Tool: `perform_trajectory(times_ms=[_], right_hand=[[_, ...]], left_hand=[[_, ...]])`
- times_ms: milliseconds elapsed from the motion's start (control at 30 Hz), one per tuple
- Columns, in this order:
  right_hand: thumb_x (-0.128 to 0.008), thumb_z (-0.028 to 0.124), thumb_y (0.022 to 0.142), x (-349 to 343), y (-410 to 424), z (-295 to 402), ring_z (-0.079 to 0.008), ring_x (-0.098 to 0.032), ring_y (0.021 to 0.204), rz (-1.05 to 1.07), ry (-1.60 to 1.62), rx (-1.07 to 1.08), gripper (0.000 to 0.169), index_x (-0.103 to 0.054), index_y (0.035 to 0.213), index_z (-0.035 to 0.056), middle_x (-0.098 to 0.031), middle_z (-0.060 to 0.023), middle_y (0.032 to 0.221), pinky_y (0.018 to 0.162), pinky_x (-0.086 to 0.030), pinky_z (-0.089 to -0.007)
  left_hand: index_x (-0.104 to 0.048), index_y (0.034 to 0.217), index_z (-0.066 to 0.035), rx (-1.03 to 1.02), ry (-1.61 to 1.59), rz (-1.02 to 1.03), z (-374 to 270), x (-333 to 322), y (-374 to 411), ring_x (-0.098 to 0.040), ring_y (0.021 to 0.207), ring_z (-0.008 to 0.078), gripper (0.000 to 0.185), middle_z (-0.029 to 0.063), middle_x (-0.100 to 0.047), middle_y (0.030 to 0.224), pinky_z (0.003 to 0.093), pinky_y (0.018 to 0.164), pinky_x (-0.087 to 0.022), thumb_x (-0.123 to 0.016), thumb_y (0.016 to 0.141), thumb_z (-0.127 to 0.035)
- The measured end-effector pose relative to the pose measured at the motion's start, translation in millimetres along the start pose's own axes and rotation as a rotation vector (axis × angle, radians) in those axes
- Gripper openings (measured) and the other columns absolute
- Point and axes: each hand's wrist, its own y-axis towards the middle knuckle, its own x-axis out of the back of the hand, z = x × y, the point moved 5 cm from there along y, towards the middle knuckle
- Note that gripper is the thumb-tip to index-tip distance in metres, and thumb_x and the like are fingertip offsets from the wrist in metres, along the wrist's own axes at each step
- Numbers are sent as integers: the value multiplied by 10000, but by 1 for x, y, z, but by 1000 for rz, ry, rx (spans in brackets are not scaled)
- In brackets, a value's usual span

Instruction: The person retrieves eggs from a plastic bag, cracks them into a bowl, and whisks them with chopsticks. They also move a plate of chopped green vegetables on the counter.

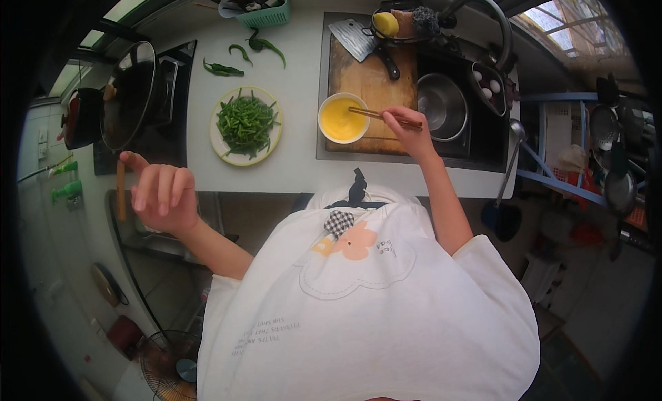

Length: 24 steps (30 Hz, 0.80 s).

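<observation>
Wooden chopsticks [385, 116] are pinched in my right hand [408, 129], their tips in the beaten egg [341, 119]. The egg fills much of a white bowl [320, 127], which rests on the left part of a wooden cutting board [382, 88]. My left hand [165, 194] is empty, fingers apart and loosely bent, beside the wooden handle [121, 189] of a pan; whether a fingertip touches it I cannot tell. Over that pan sits a glass lid [137, 65] with a wooden knob. Chopped green beans or peppers [247, 123] are heaped on a yellow-rimmed plate [215, 142] between my hands.
A cleaver [357, 41] lies across the board's far edge. Right of it, a steel bowl [442, 106] stands in the dark sink [486, 137], near a container of eggs [486, 85]. Whole green peppers [269, 46] lie beyond the plate. A ladle [509, 158] hangs over the counter's right edge.
</observation>
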Motion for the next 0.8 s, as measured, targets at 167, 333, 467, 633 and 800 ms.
perform_trajectory(times_ms=[167, 333, 467, 633, 800], right_hand=[[-637, 111, 872, 16, 2, -7, -93, -651, 714, -169, -7, -148, 150, -698, 949, -2, -689, -57, 787, 652, -513, -230], [-640, 118, 874, 10, 1, -10, -84, -644, 732, 35, 3, -216, 157, -697, 961, 0, -690, -46, 780, 643, -520, -236], [-626, 115, 885, -7, -4, -6, -90, -640, 677, 64, 69, -62, 165, -698, 984, 5, -693, -44, 787, 626, -514, -234], [-642, 107, 880, 1, 3, -9, -73, -632, 683, -137, 38, -63, 160, -692, 994, 7, -697, -32, 786, 642, -515, -225], [-654, 123, 881, 10, 8, -4, -92, -643, 750, -25, -80, -135, 156, -699, 981, 12, -702, -32, 818, 683, -516, -225]], left_hand=[[-499, 1279, -17, -14, -4, -8, 0, 0, 0, -526, 499, 107, 389, -19, -660, 700, 223, 520, -420, -505, 900, -105], [-501, 1278, -18, -6, -9, -9, 1, 1, 0, -527, 499, 112, 386, -17, -661, 700, 228, 521, -423, -503, 904, -110], [-500, 1279, -17, 2, -14, -5, 2, 2, 0, -530, 501, 118, 383, -16, -662, 704, 233, 522, -425, -495, 909, -112], [-496, 1284, -16, 4, -12, 8, 0, 2, 0, -532, 507, 117, 396, -15, -664, 715, 235, 524, -425, -519, 896, -92], [-489, 1294, -17, 3, 1, -6, -1, 3, -2, -531, 508, 119, 422, -20, -661, 711, 236, 525, -426, -550, 880, -67]])
